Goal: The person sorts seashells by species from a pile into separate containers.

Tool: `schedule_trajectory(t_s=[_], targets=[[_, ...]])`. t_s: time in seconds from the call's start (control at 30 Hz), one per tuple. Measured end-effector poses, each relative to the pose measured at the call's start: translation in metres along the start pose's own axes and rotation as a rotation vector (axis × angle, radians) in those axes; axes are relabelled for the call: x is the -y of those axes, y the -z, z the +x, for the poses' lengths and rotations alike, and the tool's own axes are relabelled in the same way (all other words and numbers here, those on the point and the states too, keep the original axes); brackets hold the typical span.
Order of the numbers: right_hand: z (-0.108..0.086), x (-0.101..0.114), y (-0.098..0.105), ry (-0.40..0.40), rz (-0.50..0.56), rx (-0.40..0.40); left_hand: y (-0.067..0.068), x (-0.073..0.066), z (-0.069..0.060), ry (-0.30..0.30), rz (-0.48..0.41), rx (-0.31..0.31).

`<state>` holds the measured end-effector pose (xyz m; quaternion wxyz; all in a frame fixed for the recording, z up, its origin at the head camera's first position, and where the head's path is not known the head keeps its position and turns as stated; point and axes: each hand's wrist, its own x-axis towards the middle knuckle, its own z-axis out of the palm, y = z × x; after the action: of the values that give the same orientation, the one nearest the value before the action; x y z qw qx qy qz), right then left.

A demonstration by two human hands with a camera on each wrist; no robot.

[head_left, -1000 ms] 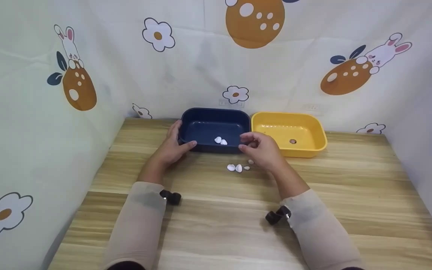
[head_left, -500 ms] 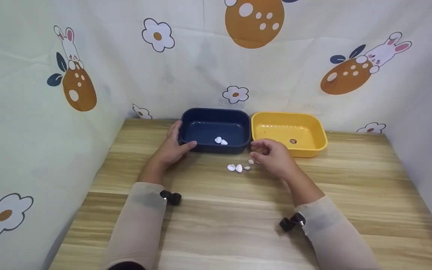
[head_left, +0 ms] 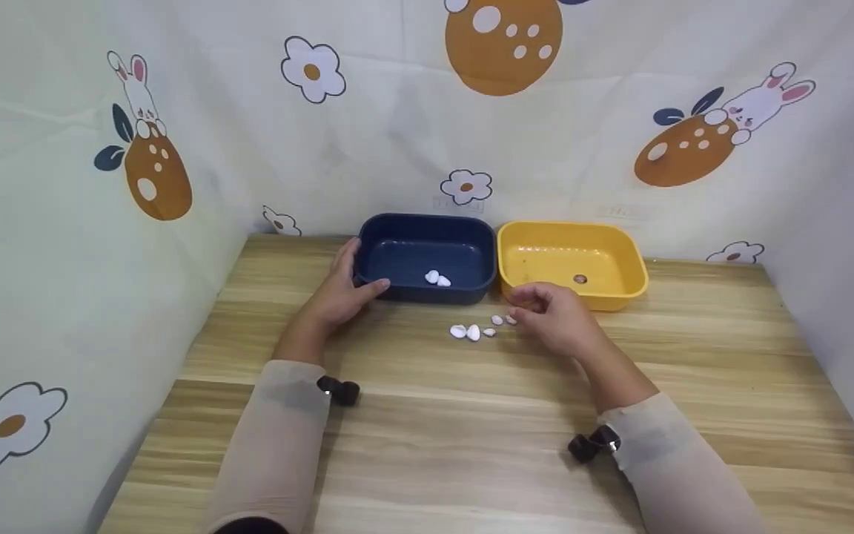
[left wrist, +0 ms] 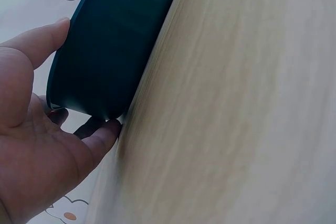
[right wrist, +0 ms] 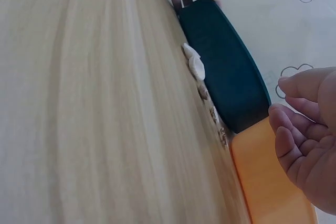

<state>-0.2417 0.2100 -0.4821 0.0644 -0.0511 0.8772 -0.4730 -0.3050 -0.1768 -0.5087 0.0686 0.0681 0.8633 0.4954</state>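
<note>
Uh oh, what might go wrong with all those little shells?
The right hand might bump the small shells on the table, because they lie close to it. The left hand holds the blue bin, so a tug might slide the two white shells inside.

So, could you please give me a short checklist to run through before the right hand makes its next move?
1. Rectangular dark-blue tray held at one end by the left hand: ok.
2. Right hand free: ok, nothing visible in its grasp.
3. Two white shells inside the dark-blue tray: ok.
4. Wood-grain table cleared: not ok, two loose white shells and three small brownish shells lie there.
5. Small brown object in the rectangular yellow tray is a shell: cannot tell, too small.
</note>
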Motion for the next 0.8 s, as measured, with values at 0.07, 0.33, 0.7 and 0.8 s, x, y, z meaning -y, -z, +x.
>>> schedule_trajectory(t_s=[0.07, 0.33, 0.7, 0.8], targets=[[0.0, -0.001, -0.001, -0.008, -0.007, 0.016, 0.0, 0.0, 0.0, 0.001, -0.013, 0.0], [-0.001, -0.01, -0.006, 0.007, -0.073, 0.101, -0.001, -0.001, 0.0, 0.007, -0.004, -0.001], [0.001, -0.019, -0.007, 0.052, -0.146, 0.148, 0.0, -0.001, -0.002, 0.002, -0.001, 0.002], [0.001, -0.02, -0.007, 0.051, -0.164, 0.146, 0.0, -0.001, -0.002, -0.005, 0.008, 0.0]])
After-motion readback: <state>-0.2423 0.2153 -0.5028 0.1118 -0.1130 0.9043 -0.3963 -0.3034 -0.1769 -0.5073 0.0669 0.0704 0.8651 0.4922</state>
